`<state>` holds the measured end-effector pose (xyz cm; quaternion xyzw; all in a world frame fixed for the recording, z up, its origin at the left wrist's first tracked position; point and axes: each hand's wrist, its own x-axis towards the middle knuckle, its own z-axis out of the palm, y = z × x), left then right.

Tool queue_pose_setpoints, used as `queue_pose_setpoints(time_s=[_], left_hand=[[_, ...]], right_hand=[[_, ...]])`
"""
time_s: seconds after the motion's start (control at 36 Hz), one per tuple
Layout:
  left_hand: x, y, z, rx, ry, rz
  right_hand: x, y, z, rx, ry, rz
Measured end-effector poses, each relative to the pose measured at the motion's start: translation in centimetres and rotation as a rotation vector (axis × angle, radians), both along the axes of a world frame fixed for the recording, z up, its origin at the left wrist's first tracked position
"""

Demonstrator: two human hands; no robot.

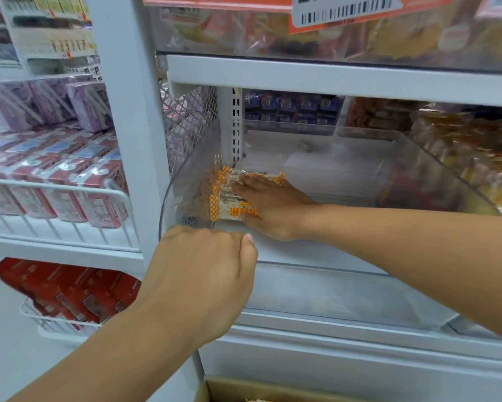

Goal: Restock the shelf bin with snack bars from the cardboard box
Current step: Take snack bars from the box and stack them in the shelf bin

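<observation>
Lower centre-left of frame: my left hand (203,274) is curled over the front lip of the clear shelf bin (316,288), prob. to steady it or keep it pulled out; whether it truly clamps the lip I can't tell. Mid frame, the snack bars (229,195) sit stacked in the bin's left front corner. My right hand (270,207) lies flat-fingered against them, pressing them tight to the wall so later rows fit. Bottom edge: cardboard box (244,390), open, w/ more stock.

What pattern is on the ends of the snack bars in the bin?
An orange-and-white check on the snack bars, seen best in the head view.
</observation>
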<state>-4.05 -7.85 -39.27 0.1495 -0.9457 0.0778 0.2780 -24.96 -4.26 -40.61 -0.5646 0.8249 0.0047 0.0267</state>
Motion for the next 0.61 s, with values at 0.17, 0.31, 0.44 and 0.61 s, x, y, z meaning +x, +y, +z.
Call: queue_pose_setpoints(time_s=[0.17,0.31,0.44,0.61], left_hand=[[0.1,0.0,0.3,-0.001,0.002,-0.011],[0.1,0.0,0.4,-0.038,-0.021,-0.007],[0.5,0.7,1.1,0.091,-0.119,-0.009],[0.5,0.6,2.0,0.322,0.019,-0.129]], right_hand=[[0.1,-0.1,1.1,0.015,-0.064,-0.052],[0.1,0.5,1.9,-0.006,-0.111,-0.059],[0.3,1.0,2.4,-0.006,-0.115,-0.061],[3.9,5.5,7.0,-0.344,-0.045,-0.030]])
